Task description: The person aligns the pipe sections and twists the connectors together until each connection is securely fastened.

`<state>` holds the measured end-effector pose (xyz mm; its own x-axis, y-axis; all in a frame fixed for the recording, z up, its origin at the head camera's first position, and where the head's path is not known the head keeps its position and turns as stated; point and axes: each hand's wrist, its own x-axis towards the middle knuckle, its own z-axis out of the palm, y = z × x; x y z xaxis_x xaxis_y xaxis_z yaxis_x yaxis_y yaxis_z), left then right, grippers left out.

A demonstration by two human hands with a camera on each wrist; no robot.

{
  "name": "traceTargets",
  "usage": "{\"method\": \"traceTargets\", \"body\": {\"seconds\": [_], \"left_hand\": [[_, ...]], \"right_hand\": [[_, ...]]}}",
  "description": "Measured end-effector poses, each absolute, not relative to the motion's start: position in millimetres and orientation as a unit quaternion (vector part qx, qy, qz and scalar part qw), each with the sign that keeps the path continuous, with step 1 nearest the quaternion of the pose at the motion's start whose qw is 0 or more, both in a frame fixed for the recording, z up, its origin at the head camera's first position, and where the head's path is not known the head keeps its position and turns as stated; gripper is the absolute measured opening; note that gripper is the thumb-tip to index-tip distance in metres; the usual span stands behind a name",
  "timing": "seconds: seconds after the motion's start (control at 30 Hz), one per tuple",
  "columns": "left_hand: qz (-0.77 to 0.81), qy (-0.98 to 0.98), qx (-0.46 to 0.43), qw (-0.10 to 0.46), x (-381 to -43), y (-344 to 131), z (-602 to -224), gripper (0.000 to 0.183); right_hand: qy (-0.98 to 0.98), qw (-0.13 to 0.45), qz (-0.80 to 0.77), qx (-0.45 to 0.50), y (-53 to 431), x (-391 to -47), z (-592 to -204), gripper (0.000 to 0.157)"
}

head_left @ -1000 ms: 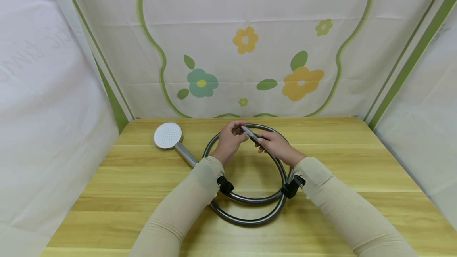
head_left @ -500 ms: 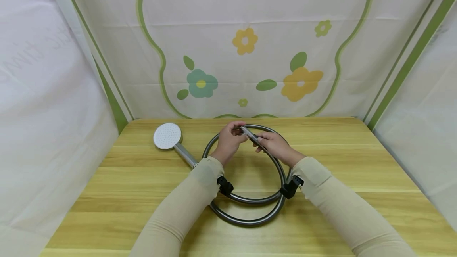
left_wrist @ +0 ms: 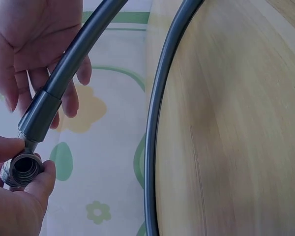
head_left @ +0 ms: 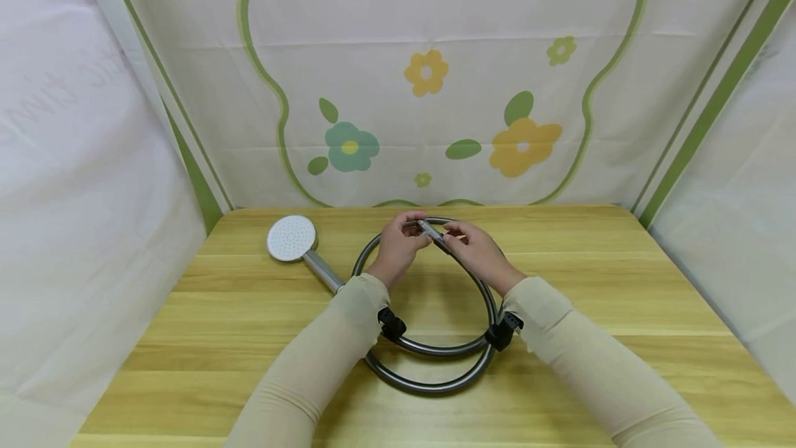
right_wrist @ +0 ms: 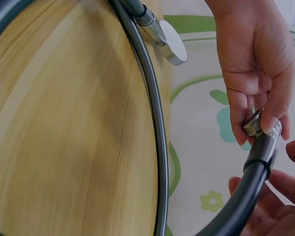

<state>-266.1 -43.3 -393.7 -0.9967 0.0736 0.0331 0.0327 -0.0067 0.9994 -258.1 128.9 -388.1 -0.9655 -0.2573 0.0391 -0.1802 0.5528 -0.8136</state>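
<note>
While the left hand (head_left: 396, 249) pinches the fitting (left_wrist: 22, 170) — part-hidden — the right hand (head_left: 480, 254) hangs spread.

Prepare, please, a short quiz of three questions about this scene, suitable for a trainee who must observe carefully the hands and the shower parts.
1. True or false: the shower head lies on the wooden tabletop with its white spray face visible.
2. Which hand pinches the metal nut at the end of the hose?
A. left
B. right
C. neither
3. Fill the gap: in the left wrist view, the open mouth of the nut shows screw ____ inside.

Key: 1. True. 2. A, the left hand. 3. Threads.
</note>
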Motion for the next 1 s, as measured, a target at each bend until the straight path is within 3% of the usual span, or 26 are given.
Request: {"method": "traceTargets", "body": {"seconds": [0.47, 0.8, 1.0], "left_hand": [[0.706, 0.707, 0.034, 0.019, -265.8, -43.3, -393.5, 0.041], [0.699, 0.714, 0.034, 0.018, -250.1, -42.7, -373.0, 0.04], [0.707, 0.707, 0.032, 0.01, -262.1, -41.7, -388.1, 0.039]], "right_hand": [[0.901, -0.06, -0.39, -0.182, 127.5, -249.4, -390.1, 0.051], [0.929, -0.08, -0.308, -0.19, 126.0, -245.7, -391.5, 0.055], [0.939, -0.088, -0.278, -0.18, 123.3, -244.6, -390.8, 0.055]]}}
